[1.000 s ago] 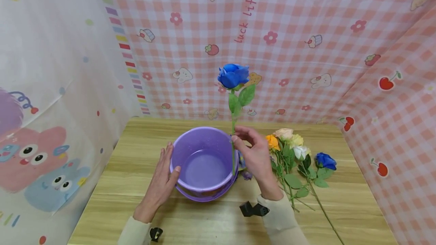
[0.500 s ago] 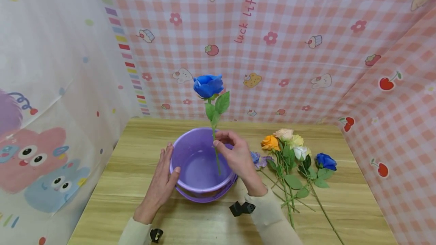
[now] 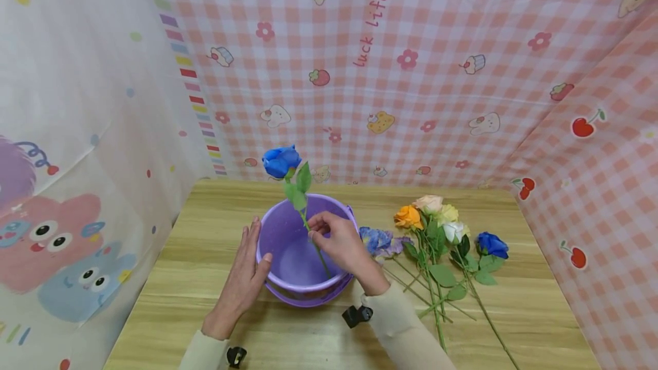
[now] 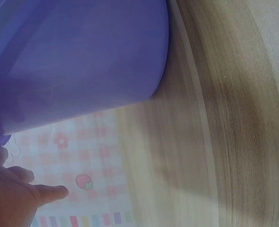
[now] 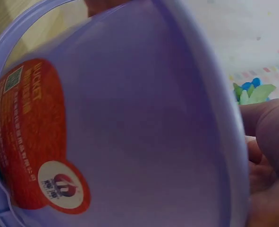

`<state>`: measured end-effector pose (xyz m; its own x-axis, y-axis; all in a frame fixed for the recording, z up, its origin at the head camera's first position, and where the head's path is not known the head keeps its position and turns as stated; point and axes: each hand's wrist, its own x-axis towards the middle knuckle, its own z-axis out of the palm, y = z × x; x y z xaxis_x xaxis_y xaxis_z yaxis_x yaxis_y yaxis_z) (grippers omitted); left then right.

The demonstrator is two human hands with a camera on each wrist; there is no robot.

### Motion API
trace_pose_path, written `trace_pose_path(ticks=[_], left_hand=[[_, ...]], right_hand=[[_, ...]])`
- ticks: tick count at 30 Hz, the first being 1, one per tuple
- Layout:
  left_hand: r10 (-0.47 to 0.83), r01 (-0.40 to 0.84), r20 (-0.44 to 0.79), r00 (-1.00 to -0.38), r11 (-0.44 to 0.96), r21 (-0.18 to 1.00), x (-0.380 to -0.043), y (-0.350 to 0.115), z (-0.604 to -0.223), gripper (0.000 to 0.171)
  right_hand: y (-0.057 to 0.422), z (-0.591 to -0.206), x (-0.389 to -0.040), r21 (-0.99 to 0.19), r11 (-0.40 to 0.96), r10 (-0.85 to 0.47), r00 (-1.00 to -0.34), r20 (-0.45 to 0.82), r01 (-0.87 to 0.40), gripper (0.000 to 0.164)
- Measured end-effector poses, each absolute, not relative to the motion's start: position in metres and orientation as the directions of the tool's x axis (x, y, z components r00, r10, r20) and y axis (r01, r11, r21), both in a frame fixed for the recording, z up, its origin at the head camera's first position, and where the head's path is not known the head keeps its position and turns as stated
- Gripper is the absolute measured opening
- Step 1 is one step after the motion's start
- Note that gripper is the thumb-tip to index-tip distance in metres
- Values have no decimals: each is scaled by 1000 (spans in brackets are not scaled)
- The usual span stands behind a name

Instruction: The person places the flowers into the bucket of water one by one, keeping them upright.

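The blue rose [image 3: 281, 161] is in your right hand [image 3: 336, 238], its stem pinched between thumb and curled fingers, bloom tilted up to your left and lower stem inside the purple bucket [image 3: 302, 288]. You cannot tell whether the stem's end touches the bucket's wall or floor. In the right wrist view, the rim hides part of that hand, and only bits of the bloom and leaves show past it.

Your left hand [image 3: 244, 273] lies along the bucket's left side, fingers extended and thumb at the rim; in the left wrist view it is cut off at the corner.

On the bucket's outer wall you have a red label [image 5: 30, 137], sideways, its small print too fine to read; the frame cuts off the handle [image 5: 35, 14].

Just right of the bucket, bluish-purple flowers [image 3: 377, 240] sit partly behind your right hand. Farther right on the bench [image 3: 308, 338] lie an orange rose [image 3: 408, 217], a white rose [image 3: 453, 231], paler blooms and a second blue rose [image 3: 492, 244]. Their stems overlap, hard to trace; one runs off the bottom edge.
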<state>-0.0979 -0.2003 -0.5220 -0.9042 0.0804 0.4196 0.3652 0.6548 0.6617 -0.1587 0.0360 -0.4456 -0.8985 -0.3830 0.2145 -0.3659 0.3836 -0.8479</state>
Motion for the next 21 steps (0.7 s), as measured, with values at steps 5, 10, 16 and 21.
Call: trace_pose_path(ticks=[5, 10, 16, 21], left_hand=[[79, 365, 419, -905, 649, 668, -98, -200, -523, 69], [80, 372, 426, -901, 648, 664, -98, -200, -522, 69], [76, 371, 429, -900, 651, 663, -97, -200, -522, 68], [75, 361, 415, -907, 650, 669, -98, -200, -521, 68]], right_hand=[[34, -446, -161, -804, 467, -417, -894, 167, -368, 11], [30, -444, -165, -777, 516, -431, -893, 127, -359, 10], [24, -444, -173, -721, 598, -450, -891, 58, -349, 9], [20, -447, -178, -676, 648, -469, -883, 10, -352, 11]])
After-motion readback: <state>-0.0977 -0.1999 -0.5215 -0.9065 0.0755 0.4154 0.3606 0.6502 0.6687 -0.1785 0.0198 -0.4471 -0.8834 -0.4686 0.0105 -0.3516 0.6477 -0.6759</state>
